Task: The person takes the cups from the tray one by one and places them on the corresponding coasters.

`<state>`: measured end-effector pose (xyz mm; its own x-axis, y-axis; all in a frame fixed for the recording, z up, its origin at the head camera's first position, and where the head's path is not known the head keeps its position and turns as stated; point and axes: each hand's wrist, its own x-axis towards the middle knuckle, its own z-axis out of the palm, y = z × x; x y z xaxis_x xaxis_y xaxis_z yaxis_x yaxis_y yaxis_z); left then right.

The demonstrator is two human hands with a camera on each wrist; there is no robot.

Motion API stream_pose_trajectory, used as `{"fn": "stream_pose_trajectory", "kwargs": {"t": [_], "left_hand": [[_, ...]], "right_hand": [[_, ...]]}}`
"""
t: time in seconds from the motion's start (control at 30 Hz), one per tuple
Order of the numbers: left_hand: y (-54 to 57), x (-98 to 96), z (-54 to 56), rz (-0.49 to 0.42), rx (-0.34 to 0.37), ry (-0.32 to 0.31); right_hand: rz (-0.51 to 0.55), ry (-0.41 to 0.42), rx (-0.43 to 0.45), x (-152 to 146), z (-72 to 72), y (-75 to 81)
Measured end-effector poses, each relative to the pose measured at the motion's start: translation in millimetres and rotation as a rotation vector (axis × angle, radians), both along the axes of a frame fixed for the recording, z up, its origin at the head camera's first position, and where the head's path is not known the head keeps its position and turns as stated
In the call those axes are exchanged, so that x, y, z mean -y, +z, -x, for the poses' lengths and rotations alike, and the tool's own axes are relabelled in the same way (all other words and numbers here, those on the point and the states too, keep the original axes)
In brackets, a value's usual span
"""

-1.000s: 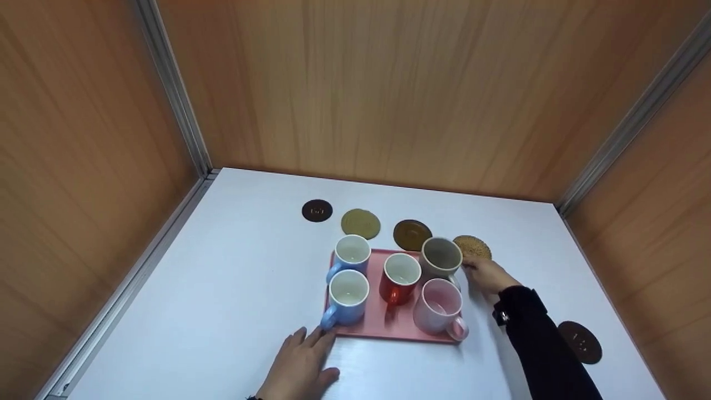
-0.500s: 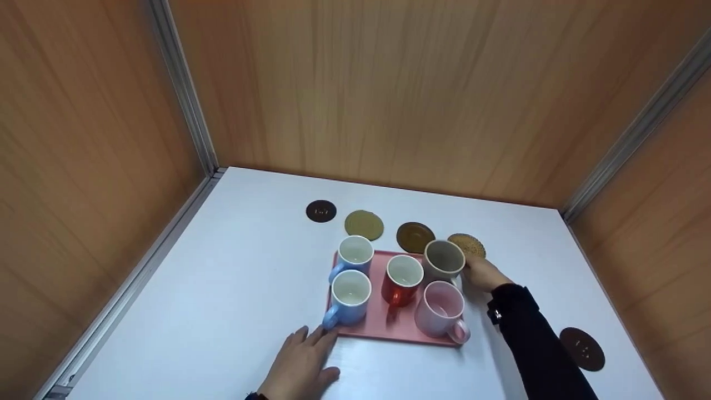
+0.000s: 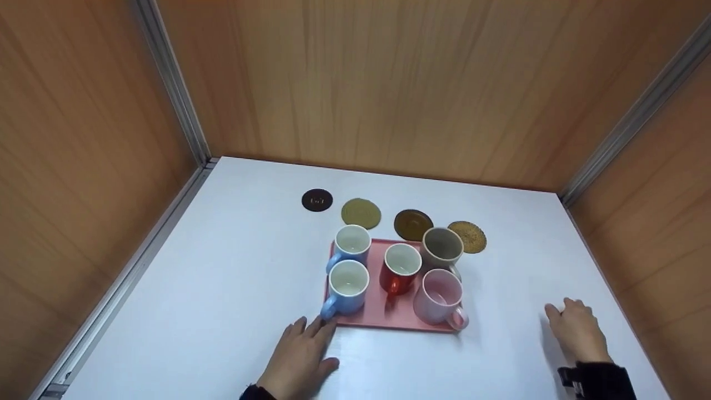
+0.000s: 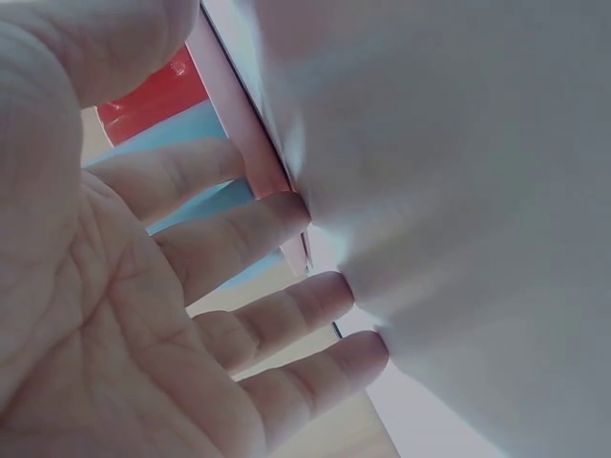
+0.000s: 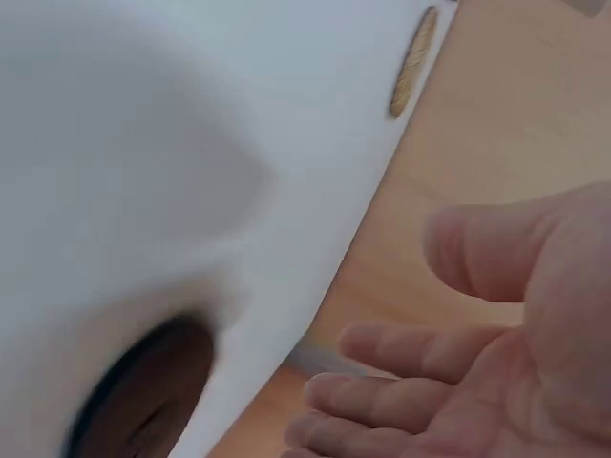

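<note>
On a pink tray (image 3: 383, 318) stand two light-blue mugs (image 3: 345, 303) (image 3: 358, 253), a red mug (image 3: 395, 283), a grey-beige mug (image 3: 430, 261) and a pink mug (image 3: 430, 311). My left hand (image 3: 297, 355) lies with fingers spread on the table, fingertips at the tray's near left corner; in the left wrist view they touch the white surface. My right hand (image 3: 580, 333) is at the table's right side, away from the tray, fingers extended and holding nothing. Near it, in the right wrist view, is a dark brown coaster (image 5: 158, 401), hidden by the hand in the head view.
Behind the tray lies a row of round coasters: dark brown (image 3: 317, 200), olive (image 3: 361, 214), brown (image 3: 413, 224) and woven tan (image 3: 469, 237). Wooden panels (image 3: 355, 83) enclose the white table (image 3: 233, 250) at the back and both sides.
My right hand has left the tan coaster beside the grey-beige mug and moved right and nearer, over the dark coaster's spot. The left hand stays at the tray corner.
</note>
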<state>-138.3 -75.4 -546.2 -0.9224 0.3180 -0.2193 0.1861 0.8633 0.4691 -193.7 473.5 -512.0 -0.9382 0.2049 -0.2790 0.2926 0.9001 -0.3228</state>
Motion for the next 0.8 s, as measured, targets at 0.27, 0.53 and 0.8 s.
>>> {"fn": "stream_pose_trajectory", "kwargs": {"t": [0.27, 0.53, 0.8], "left_hand": [[-1.1, 1.5, -1.3, -0.015, -0.013, 0.013], [-3.1, 2.6, -4.7, -0.031, -0.070, -0.023], [-2.9, 1.9, -3.2, -0.013, -0.089, -0.002]], "right_hand": [[-0.027, -0.008, 0.114, 7, -25.8, -16.1], [-0.088, 0.079, 0.110, 10, -21.0, -20.2], [-0.110, 0.182, 0.085, 12, 1.2, -14.0]]}}
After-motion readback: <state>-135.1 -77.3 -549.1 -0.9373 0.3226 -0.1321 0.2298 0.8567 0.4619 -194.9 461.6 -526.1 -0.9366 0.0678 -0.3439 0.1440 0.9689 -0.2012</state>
